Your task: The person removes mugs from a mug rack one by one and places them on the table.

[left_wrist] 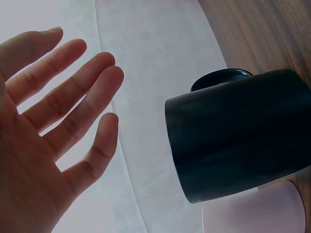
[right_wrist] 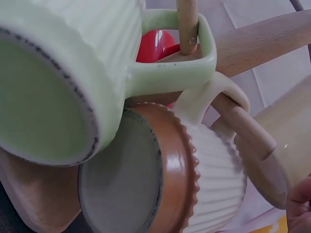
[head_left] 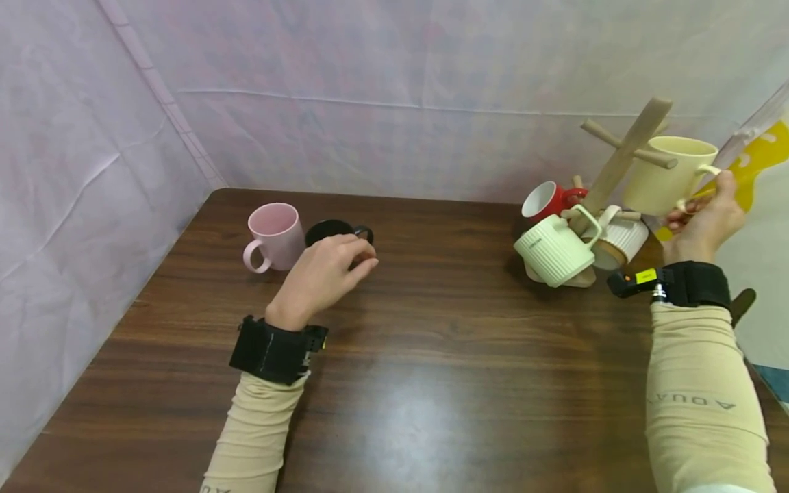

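My right hand [head_left: 705, 216] grips a pale yellow mug [head_left: 666, 181] by its handle, at the right of a wooden mug tree [head_left: 616, 164]. One upper peg crosses in front of that mug in the head view. On lower pegs hang a light green ribbed mug [right_wrist: 170, 77], a white ribbed mug [right_wrist: 214, 170] with a brown base band, and a red mug [head_left: 545, 200]. My left hand [head_left: 327, 277] hovers near a black mug [left_wrist: 238, 136], fingers loosely spread and apart from it in the left wrist view. A pink mug [head_left: 277, 236] stands left of the black one.
The dark wooden table [head_left: 431, 356] meets a pale cloth wall [head_left: 394, 137] at the back. A yellow patterned shape [head_left: 758, 161] shows at the far right, behind my right hand. The mug tree's base [right_wrist: 34, 194] rests near the table's back right.
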`<state>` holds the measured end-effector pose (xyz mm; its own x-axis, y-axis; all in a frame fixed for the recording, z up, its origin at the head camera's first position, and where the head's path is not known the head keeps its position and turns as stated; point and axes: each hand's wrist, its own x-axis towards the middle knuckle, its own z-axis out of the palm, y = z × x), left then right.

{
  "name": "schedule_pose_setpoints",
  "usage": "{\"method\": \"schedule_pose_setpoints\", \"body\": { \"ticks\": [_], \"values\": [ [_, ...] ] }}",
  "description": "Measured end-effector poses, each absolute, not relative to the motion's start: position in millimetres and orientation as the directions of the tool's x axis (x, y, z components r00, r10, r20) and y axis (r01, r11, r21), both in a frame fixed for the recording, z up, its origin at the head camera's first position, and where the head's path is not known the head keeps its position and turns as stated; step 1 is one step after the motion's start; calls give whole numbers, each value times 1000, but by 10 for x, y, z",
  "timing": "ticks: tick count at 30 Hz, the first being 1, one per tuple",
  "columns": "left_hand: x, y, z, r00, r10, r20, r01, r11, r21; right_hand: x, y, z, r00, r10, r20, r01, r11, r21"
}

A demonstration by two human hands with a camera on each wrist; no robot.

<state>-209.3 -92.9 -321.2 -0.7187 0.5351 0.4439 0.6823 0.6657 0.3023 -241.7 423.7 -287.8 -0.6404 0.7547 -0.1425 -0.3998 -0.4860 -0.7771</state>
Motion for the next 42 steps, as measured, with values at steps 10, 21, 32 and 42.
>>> {"method": "schedule_pose_setpoints", "body": {
  "ticks": [10, 21, 32, 42],
  "values": [
    [-2104, -903, -3216, -718, 543, 436, 684, 664, 300, -2349, 4217, -2947, -602, 791, -112, -461, -459, -760],
    [-2110, -898, -3219, -724, 542, 425, 679, 668, 305, -2282, 4192, -2995, -621, 779, -91, -515, -492, -702],
    [-2118, -894, -3215, -727, 541, 422, 676, 670, 305, -2204, 4159, -3051, -642, 761, -88, -518, -516, -682],
    [-2123, -890, -3204, -727, 543, 420, 678, 666, 311, -2117, 4123, -3119, -655, 748, -102, -537, -556, -634]
  ]
}}
